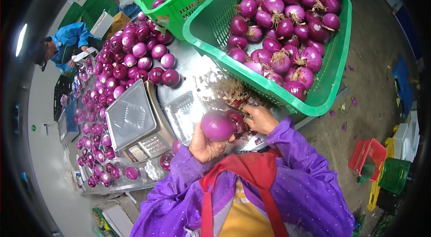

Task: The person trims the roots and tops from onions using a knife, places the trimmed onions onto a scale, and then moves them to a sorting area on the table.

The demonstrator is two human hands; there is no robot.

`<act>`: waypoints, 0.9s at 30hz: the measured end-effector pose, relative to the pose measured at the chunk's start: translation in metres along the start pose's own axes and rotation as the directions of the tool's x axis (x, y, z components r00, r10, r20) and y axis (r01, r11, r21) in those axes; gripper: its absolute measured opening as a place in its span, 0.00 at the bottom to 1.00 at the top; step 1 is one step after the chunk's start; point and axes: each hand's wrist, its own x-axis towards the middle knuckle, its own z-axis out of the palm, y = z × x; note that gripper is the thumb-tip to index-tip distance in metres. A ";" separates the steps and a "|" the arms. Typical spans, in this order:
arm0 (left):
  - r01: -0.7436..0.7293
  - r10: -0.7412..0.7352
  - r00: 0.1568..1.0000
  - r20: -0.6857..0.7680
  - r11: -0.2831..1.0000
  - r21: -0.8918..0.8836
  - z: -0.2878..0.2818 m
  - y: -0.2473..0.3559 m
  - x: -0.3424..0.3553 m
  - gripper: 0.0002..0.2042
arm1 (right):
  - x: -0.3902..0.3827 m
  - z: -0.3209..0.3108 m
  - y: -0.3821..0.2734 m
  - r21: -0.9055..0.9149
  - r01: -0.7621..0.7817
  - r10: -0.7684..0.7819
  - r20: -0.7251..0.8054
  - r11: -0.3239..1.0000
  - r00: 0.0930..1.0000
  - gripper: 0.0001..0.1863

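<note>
Left hand (207,145) cupped, fingers partly curled round the underside of a large purple onion (217,126), smooth and shiny, held up over the near edge of the metal table (197,69). Right hand (261,120) closed in a grip on a knife (244,113), handle mostly hidden by the fingers, dark blade pointing left toward a darker onion (236,120) against the large one; whether blade touches it, cannot tell. Just beyond: a heap of dry root trimmings (231,89). Left of these, a clear plastic tray (179,110), then a scale (155,131) with a square pan; keypad and panel carry small markings, too fine to make out. Writing: printed characters along the upper side of the rear green crate (182,15), plus a small pale label low on the same crate; several purple onions inside. Nearer green crate (330,89), slatted, well filled with purple onions, many with roots on. Left of the crates, a loose pile of onions (134,53); past the scale, more onions in clear packs (96,125). Far left, a co-worker in blue (69,37) holds something white. Floor at right: red basket (370,156), green bin (395,176).
</note>
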 end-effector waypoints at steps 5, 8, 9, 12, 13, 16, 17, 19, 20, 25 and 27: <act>-0.078 0.099 0.966 -0.240 0.992 0.096 -0.005 0.008 0.005 0.33 | -0.013 -0.011 -0.033 0.411 0.029 -0.009 -0.049 0.911 0.999 0.23; -0.223 0.432 0.889 -0.149 0.695 0.684 0.000 0.008 0.008 0.29 | 0.000 0.001 -0.045 0.456 0.254 -0.180 -0.201 0.853 0.963 0.29; -0.215 0.385 0.913 -0.131 0.729 0.650 0.005 0.012 0.001 0.32 | 0.006 0.010 -0.033 0.297 0.409 -0.315 -0.316 0.863 0.895 0.30; -0.374 0.454 0.884 0.114 0.539 0.755 0.000 0.018 -0.024 0.38 | 0.001 0.001 -0.043 0.883 -0.210 0.049 0.209 0.419 0.977 0.30; -0.359 0.489 0.862 0.131 0.409 0.839 -0.007 0.018 -0.032 0.41 | 0.001 0.011 -0.043 0.949 -0.194 0.037 0.191 0.248 0.981 0.26; -0.576 0.677 0.721 0.148 0.466 0.671 -0.023 -0.005 -0.013 0.42 | -0.004 0.025 -0.060 0.958 -0.258 -0.049 0.253 -0.125 0.966 0.23; -0.587 0.626 0.774 0.097 0.650 0.483 -0.030 -0.010 -0.010 0.41 | -0.007 0.035 -0.063 0.945 -0.295 -0.014 0.296 -0.142 0.955 0.20; -0.724 0.722 0.671 0.169 0.590 0.356 -0.029 -0.017 0.009 0.35 | -0.006 0.032 -0.058 0.952 -0.300 0.046 0.298 0.062 0.954 0.19; -0.726 0.727 0.674 0.134 0.618 0.303 -0.026 -0.017 0.012 0.33 | -0.007 0.027 -0.058 0.921 -0.298 0.108 0.279 0.252 0.954 0.18; -0.552 0.586 0.810 0.021 0.750 0.365 -0.027 -0.009 0.009 0.28 | -0.011 -0.014 -0.060 0.133 0.168 -0.135 -0.226 0.977 0.965 0.12; -0.477 0.517 0.856 0.023 0.771 0.421 -0.017 -0.007 0.007 0.25 | -0.011 -0.016 -0.063 -0.125 0.300 -0.312 -0.090 0.946 0.946 0.13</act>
